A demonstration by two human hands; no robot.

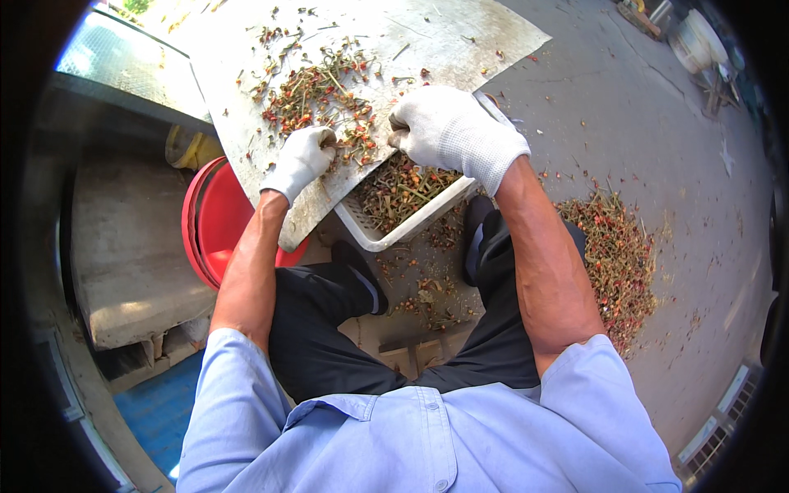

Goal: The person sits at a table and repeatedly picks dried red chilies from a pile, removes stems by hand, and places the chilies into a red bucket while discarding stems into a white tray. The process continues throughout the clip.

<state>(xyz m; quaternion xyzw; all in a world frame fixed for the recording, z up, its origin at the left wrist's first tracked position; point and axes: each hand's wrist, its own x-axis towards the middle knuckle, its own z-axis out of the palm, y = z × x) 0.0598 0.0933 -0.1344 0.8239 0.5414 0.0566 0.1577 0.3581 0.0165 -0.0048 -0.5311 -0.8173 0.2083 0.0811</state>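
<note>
My left hand (303, 159), in a white knit glove, is at the near edge of a heap of small red peppers with green stems (302, 101), its fingers curled; what they hold is hidden. My right hand (434, 126), gloved alike, is to the right of the heap, above the board's edge, with thumb and fingers curled together; whether something is between them cannot be told. The heap lies on a pale, stained board (493, 31). Under the board's right edge stands a white plastic basket (425, 229), holding more stems and bits of pepper (400, 194).
A red plastic tub (225, 231) stands at the left under the board, beside a concrete slab (135, 265). A pile of stems and red bits (616, 265) lies on the floor at the right. A white bucket (699, 40) is at the upper right.
</note>
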